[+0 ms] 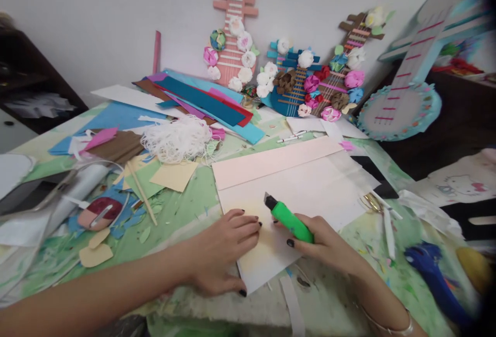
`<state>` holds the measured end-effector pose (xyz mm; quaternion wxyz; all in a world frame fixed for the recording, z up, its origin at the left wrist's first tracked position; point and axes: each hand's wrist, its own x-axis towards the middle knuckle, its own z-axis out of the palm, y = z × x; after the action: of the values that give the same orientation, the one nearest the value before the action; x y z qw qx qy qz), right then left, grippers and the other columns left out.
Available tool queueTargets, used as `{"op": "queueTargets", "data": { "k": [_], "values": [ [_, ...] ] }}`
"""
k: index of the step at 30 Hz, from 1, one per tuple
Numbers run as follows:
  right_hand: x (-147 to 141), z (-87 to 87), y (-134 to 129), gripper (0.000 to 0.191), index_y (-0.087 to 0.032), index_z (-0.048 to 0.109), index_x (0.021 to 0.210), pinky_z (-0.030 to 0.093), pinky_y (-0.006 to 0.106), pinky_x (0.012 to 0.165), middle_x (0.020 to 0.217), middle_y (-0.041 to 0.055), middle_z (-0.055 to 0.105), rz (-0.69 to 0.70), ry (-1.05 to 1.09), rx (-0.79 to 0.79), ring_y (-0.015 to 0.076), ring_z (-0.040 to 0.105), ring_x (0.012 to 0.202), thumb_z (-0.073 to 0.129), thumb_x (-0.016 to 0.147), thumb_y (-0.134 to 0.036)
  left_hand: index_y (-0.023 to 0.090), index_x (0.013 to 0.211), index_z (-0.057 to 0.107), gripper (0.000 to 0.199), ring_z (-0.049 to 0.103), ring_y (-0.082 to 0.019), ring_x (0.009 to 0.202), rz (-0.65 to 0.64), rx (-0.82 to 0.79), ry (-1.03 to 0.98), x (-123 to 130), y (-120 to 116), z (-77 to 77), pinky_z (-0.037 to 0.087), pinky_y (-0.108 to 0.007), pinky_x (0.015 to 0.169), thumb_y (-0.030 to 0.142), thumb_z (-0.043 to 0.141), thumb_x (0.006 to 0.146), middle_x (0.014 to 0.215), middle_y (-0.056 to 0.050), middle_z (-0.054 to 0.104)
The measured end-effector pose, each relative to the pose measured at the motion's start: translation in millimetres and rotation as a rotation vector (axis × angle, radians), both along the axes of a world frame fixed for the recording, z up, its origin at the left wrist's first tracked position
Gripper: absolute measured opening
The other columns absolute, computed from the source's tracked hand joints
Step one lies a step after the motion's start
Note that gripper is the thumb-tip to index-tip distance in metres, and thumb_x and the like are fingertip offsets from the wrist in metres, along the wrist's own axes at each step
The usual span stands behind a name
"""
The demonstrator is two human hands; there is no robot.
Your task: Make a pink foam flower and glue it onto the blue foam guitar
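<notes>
My left hand point(228, 249) lies with fingers stretched out on the near left corner of a white sheet point(294, 192). In my right hand point(321, 244) is a green utility knife point(292, 221), its dark tip and short blade pointing up and to the left above the sheet. A pale pink strip of card point(279, 161) lies along the sheet's far edge. Under the right side of the sheet there seems to be some translucent film. A narrow paper offcut point(291, 306) hangs near the table's front edge.
Coloured paper sheets point(205, 99) and a tangle of white string point(178, 138) lie at the back left. Flower-decked cardboard instruments point(236, 42) lean on the wall. At right are gold-handled scissors point(372, 203) and a blue glue gun point(434, 275). A wooden stick point(142, 192) lies left.
</notes>
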<state>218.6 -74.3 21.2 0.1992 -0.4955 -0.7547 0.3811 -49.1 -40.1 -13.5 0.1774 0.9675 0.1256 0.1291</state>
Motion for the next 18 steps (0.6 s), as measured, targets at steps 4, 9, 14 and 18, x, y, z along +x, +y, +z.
{"op": "queueTargets", "data": {
  "k": [4, 9, 14, 18],
  "values": [
    [10, -3.0, 5, 0.025, -0.016, 0.068, 0.098, 0.051, 0.033, 0.074, 0.094, 0.0097, 0.07, -0.179, 0.237, -0.115, 0.0222, 0.064, 0.083, 0.058, 0.083, -0.034, 0.008, 0.123, 0.047, 0.071, 0.039, -0.035, 0.128, 0.009, -0.013, 0.032, -1, -1, 0.5, 0.02, -0.054, 0.109, 0.059, 0.052, 0.075, 0.132, -0.023, 0.05],
    [15, -7.1, 7, 0.032, -0.019, 0.06, 0.11, 0.04, 0.025, 0.039, 0.098, 0.0108, 0.069, -0.385, 0.458, -0.211, 0.0077, 0.044, 0.043, 0.06, 0.081, -0.033, 0.007, 0.124, 0.049, 0.075, 0.036, -0.035, 0.131, 0.021, -0.019, 0.063, -1, -4, 1.2, 0.017, -0.052, 0.111, 0.064, 0.05, 0.075, 0.135, -0.022, 0.048],
    [9, 3.8, 6, 0.07, -0.04, 0.016, 0.141, 0.033, 0.024, 0.032, 0.127, 0.0106, 0.058, -0.398, 0.577, -0.234, 0.0041, 0.035, 0.034, 0.055, 0.082, -0.035, 0.008, 0.121, 0.051, 0.075, 0.037, -0.036, 0.131, 0.044, -0.035, 0.035, 1, -7, -1.7, 0.012, -0.055, 0.112, 0.067, 0.045, 0.077, 0.132, -0.023, 0.051],
    [9, 14.3, 8, 0.053, -0.04, 0.023, 0.135, 0.039, 0.026, 0.037, 0.134, 0.0102, 0.053, -0.389, 0.653, -0.212, 0.0042, 0.036, 0.035, 0.043, 0.086, -0.047, 0.008, 0.123, 0.05, 0.072, 0.038, -0.036, 0.13, 0.044, -0.058, 0.026, 1, -5, -0.1, 0.009, -0.058, 0.111, 0.064, 0.047, 0.078, 0.131, -0.023, 0.051]
  ]
}}
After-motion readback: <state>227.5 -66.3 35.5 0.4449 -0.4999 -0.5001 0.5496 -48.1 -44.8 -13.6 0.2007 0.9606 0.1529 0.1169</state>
